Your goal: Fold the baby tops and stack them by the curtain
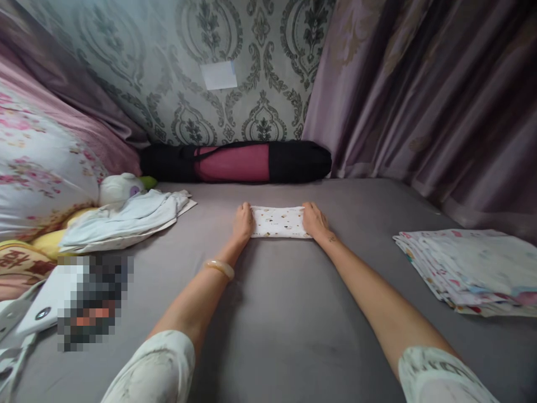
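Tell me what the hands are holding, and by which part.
A small folded printed cloth, lying on the grey sheet: left hand on its left end, right hand on its right end.

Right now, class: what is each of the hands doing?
Left hand: on the folded cloth's left end; grip cannot be told.
Right hand: on its right end; likewise unclear.

Both arms are bare from the short sleeves down to the hands. The left sleeve [155,366] and the right sleeve [436,380] are of off-white cloth with a faint grey-green print, loose and rounded at the hem. A pale, glossy, cream-coloured bangle [218,267] circles the wrist behind the left hand [243,221], and a small dark mark [332,239] shows on the wrist behind the right hand [314,220].
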Tool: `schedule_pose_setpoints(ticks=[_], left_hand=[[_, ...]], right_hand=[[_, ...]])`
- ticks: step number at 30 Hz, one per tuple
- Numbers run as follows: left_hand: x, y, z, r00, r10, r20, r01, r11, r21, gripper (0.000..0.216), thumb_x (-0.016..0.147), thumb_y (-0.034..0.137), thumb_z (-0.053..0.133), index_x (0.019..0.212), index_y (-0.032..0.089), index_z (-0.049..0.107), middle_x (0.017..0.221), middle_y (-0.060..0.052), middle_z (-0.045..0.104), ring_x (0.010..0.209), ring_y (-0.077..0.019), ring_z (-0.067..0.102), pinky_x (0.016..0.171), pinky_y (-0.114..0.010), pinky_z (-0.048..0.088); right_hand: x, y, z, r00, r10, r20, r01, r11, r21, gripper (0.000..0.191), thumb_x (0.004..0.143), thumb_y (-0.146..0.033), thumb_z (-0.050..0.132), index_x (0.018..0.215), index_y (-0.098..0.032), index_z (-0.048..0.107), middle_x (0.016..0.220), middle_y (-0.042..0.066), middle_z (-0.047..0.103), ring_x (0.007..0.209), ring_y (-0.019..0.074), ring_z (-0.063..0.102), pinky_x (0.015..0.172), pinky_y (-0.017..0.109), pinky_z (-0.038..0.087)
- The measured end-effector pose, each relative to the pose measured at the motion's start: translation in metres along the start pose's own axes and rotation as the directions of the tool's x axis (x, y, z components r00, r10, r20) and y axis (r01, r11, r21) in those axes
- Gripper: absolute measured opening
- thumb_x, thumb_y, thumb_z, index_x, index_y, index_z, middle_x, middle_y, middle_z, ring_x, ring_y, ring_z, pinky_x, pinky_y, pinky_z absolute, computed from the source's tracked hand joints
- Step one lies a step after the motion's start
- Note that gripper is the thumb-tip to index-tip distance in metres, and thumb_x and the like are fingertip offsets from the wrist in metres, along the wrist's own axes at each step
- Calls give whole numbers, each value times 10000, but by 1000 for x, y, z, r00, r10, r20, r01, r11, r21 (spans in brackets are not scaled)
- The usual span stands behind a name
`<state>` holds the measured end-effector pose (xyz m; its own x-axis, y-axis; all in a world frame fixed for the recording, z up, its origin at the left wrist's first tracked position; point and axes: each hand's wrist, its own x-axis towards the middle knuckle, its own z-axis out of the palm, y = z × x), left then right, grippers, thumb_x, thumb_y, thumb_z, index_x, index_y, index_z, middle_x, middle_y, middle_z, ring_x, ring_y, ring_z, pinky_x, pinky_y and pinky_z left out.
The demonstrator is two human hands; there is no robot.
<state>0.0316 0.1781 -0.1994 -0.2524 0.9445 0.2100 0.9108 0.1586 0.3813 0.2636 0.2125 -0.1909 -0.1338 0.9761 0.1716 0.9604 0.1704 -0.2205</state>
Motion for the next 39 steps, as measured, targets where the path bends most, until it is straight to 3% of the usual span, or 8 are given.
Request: schedule_pose_setpoints(ticks=[10, 19, 28, 34, 39], left_hand=[[6, -6, 8, 999, -40, 2, 39, 996, 85, 237, 971, 232, 354, 1059, 139, 554, 1099, -168, 602, 1034, -240, 599, 855, -320, 449], [11, -4, 3, 993, -109, 34, 107, 991, 75, 258, 974, 280, 356, 1041, 164, 576, 1112, -158, 638, 1025, -241, 616, 843, -318, 444], [10, -1, 4, 992, -125, 21, 123, 990, 72, 273, 975, 285, 330, 1101, 156, 536, 1125, -182, 638, 1025, -269, 632, 840, -345, 460], [13, -1, 5, 985, -172, 3, 172, 985, -13, 256, 941, 266, 368, 1085, 139, 538, 1141, -211, 632, 1100, -296, 611, 889, -390, 465], [13, -4, -5, 955, -293, 51, 298, 946, -130, 264, 917, 304, 446, 1108, 134, 516, 1186, -217, 606, 1128, -309, 591, 897, -403, 470]], right_hand=[[8, 8, 11, 992, 125, -14, -124, 991, 43, 304, 981, -277, 398, 1211, -173, 567, 1217, 137, 585, 1049, 240, 609, 834, 317, 452], [15, 10, 8, 975, 211, 75, -215, 975, 55, 326, 976, -308, 408, 1193, -162, 602, 1180, 158, 627, 1072, 251, 615, 871, 323, 449], [20, 14, 14, 958, 280, 65, -286, 952, 112, 326, 952, -356, 464, 1152, -160, 631, 1148, 148, 670, 1063, 257, 635, 862, 329, 463], [23, 18, 14, 946, 315, 81, -325, 926, 192, 333, 911, -365, 519, 1150, -168, 641, 1125, 141, 692, 1046, 251, 651, 846, 331, 478], [30, 28, 10, 937, 310, 162, -346, 888, 303, 314, 917, -344, 513, 1106, -152, 676, 1074, 118, 717, 993, 216, 665, 820, 280, 484]])
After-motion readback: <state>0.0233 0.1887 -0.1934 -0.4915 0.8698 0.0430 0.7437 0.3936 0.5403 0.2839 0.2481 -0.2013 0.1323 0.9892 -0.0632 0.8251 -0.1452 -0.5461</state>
